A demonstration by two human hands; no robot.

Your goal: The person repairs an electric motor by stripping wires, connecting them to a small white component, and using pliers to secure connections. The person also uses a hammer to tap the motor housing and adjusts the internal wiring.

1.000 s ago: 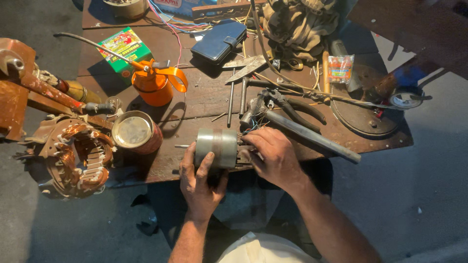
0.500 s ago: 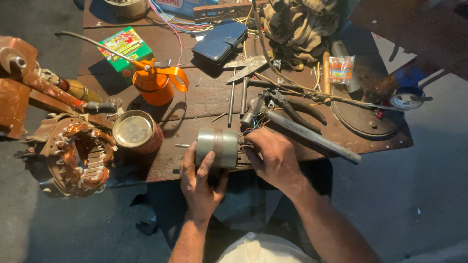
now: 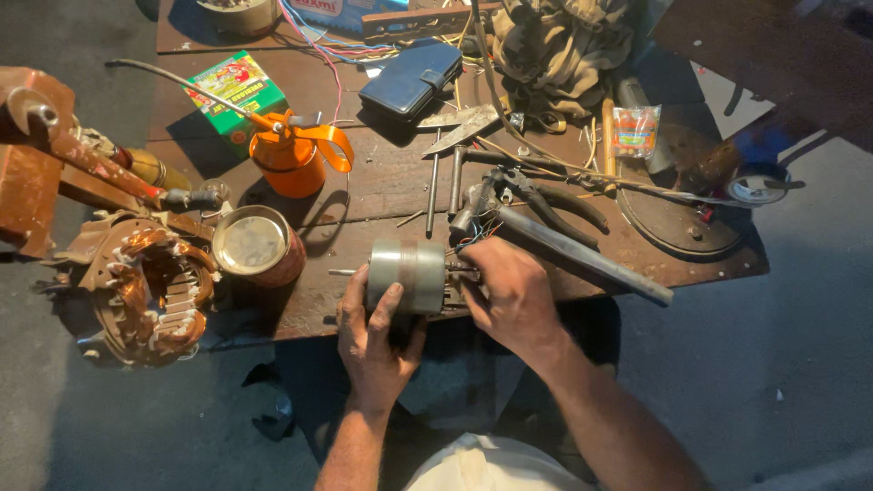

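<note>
Both forearms rise from the bottom edge of the frame toward the near edge of the wooden workbench (image 3: 364, 195). The left hand (image 3: 377, 332) comes straight up, wrist bent back, its fingers wrapped round the underside and near face of a grey metal motor cylinder (image 3: 406, 275) lying on its side just below the middle of the frame; it is grasping the cylinder. The right hand (image 3: 511, 295) comes in slantwise from the lower right, palm down, fingers curled at the cylinder's right end where thin wires show; whether it pinches anything there I cannot tell.

Against the picture a second ago, both hands and the cylinder sit in the same spot with the same grip; nothing has visibly shifted.

Just left of the cylinder stands a round tin (image 3: 257, 244), and at the left edge a copper-wound stator (image 3: 145, 286). Right of centre a long metal bar (image 3: 582, 256) slants past pliers (image 3: 555, 200). Further up stand an orange oil can (image 3: 289, 159), a green box (image 3: 235, 86), a dark wallet (image 3: 411, 80) and a bundled cloth (image 3: 564, 41) at the top.
</note>
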